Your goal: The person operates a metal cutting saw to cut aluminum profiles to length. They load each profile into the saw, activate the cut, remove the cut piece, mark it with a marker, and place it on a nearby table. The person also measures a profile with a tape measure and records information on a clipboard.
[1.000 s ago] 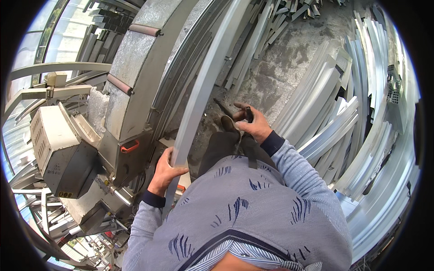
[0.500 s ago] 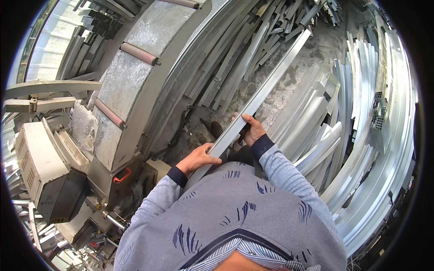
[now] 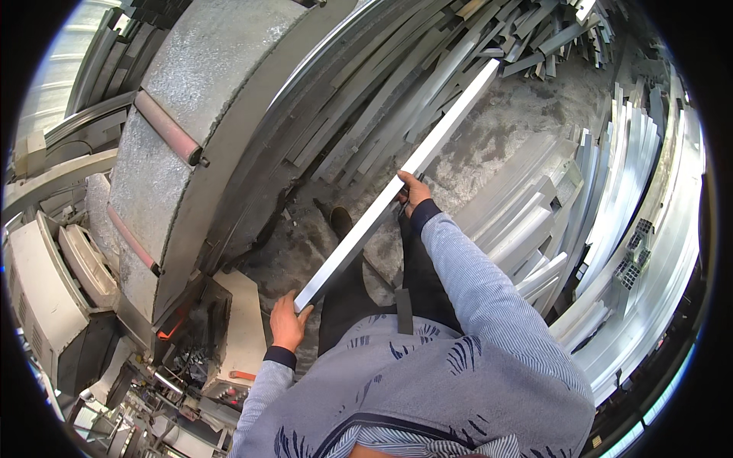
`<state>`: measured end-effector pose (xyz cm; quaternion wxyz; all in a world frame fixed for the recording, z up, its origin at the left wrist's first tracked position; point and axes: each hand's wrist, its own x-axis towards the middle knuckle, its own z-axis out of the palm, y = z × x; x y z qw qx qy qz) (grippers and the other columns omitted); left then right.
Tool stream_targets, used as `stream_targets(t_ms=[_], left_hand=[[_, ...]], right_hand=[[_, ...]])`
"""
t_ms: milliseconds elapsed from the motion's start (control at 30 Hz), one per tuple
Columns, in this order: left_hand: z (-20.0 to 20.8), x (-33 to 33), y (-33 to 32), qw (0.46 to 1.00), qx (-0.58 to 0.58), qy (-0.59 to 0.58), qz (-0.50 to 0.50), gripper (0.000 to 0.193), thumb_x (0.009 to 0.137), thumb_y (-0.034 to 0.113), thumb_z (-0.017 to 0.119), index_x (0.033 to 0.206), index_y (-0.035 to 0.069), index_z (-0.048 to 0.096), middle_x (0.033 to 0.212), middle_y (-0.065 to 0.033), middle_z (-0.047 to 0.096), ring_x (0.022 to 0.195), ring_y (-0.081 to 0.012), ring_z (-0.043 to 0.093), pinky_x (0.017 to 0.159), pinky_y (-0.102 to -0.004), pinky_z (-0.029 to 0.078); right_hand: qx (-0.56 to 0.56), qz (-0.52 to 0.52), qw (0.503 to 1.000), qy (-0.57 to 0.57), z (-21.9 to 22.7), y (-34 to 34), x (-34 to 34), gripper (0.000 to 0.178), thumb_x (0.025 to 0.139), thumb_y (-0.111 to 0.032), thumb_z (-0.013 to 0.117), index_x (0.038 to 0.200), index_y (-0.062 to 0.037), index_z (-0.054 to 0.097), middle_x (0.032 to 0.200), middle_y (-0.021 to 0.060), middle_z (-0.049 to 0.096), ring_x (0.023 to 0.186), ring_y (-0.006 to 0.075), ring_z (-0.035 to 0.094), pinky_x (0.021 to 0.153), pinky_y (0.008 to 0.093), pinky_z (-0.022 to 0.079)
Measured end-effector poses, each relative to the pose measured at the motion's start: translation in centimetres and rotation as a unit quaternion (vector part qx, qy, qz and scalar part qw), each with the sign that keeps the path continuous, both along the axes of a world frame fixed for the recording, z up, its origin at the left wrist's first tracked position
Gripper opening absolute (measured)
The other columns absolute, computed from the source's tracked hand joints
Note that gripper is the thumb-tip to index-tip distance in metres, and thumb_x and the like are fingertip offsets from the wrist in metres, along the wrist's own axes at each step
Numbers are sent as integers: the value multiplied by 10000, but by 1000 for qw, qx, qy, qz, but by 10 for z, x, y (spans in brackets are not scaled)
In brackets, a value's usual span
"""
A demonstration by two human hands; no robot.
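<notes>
A long, straight silver metal bar (image 3: 359, 233) slants across the view, from near my waist up to the far right. At its near end, my left hand (image 3: 289, 324) grips the tip between thumb and fingers. Further along, my right hand (image 3: 413, 191) is closed round the bar, thumb on its upper face; the fingers beneath are mostly hidden. The bar's far end (image 3: 492, 67) hangs in front of a heap of metal pieces. Below it show my dark-trousered legs and one shoe (image 3: 340, 221).
On the left runs a metal-topped machine bed (image 3: 221, 46) with pink rollers (image 3: 167, 127). Beside it stands a beige machine housing (image 3: 50, 282). Long metal profiles (image 3: 397, 99) lie beyond the bar. Stacks of silver profiles (image 3: 618, 168) fill the right. The concrete floor (image 3: 527, 111) shows between them.
My left hand has moved left and down to the bar's near end, so more of the bar shows between my hands. The view has shifted, and my legs now show more.
</notes>
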<state>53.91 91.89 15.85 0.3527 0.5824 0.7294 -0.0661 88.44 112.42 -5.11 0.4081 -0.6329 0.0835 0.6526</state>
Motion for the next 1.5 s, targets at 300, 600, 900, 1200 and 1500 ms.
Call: stream_targets(t_ms=[300,600,900,1200,1500], left_hand=[[-132,107,51,988,-133,-4,74,470,819,352,791,1102,13,629,1034,-194,664,992,-412,632,850,-498,498],[-167,121,29,965,-235,23,110,965,767,419,834,1510,90,314,1425,-264,453,1304,-465,455,1063,-505,428],[-156,136,5,940,-325,82,58,1157,711,471,866,1563,99,178,1501,-314,277,1305,-506,401,1093,-503,395],[-161,136,8,954,-281,102,16,1106,719,470,862,1547,85,238,1470,-309,296,1254,-482,425,1066,-498,384],[-163,126,19,960,-264,88,34,1140,689,451,889,1544,82,232,1464,-297,303,1276,-483,418,1067,-511,391]], right_hand=[[19,90,995,-48,-113,88,89,589,765,-229,833,1249,3,589,1212,110,619,1095,266,604,801,422,539],[-16,86,965,-245,-205,158,88,730,653,-308,890,1182,92,586,1099,190,672,1028,291,665,898,412,545],[-179,212,850,-448,-282,199,50,1064,598,-465,892,1318,126,378,1315,305,562,1261,385,560,1089,409,445],[-141,415,738,-514,-311,219,54,777,692,-474,780,1211,66,575,1261,264,631,1188,401,611,1027,430,491],[-52,276,872,-400,-282,254,-43,864,694,-469,838,1302,67,539,1264,249,640,1206,370,612,1018,405,493]])
